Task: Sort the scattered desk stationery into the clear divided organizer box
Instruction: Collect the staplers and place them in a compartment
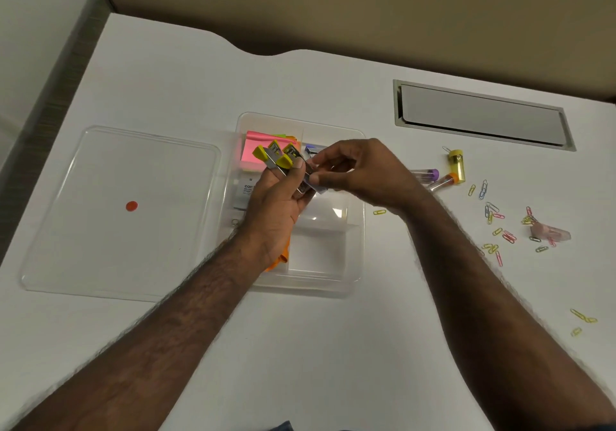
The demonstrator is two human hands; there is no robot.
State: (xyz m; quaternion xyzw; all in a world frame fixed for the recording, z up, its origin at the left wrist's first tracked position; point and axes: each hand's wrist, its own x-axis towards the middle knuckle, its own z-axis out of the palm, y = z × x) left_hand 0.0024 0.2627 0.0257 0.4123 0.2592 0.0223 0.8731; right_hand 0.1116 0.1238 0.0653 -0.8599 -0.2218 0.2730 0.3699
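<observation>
White bench (333, 347) runs out under my arms to a tan partition wall at the back. Farthest left lies the flat clear plastic lid (120, 210), marked with a small red round sticker (131, 206). Just beside it sits the clear divided organizer box (353, 274); its far left compartment holds a stack of pink and orange sticky notes (255, 154), and a white printed packet (245, 194) lies below them. Above the box, my left hand (278, 207) is curled round a pair of yellow-handled metal staple removers (278, 159). My right hand (360, 174) meets it, fingertips pinching a small grey metal piece (315, 182) at the lower end of that bundle; I cannot tell exactly what it is. Right of the box, on the bench, lie a purple-capped clear tube (425, 174), an orange-capped one (443, 182) and a yellow translucent vial (456, 165). Beyond them coloured wire paper clips (500, 227) are scattered, near a pink translucent dispenser (550, 230). Behind, a grey rectangular cable hatch (480, 115) is set into the bench.
</observation>
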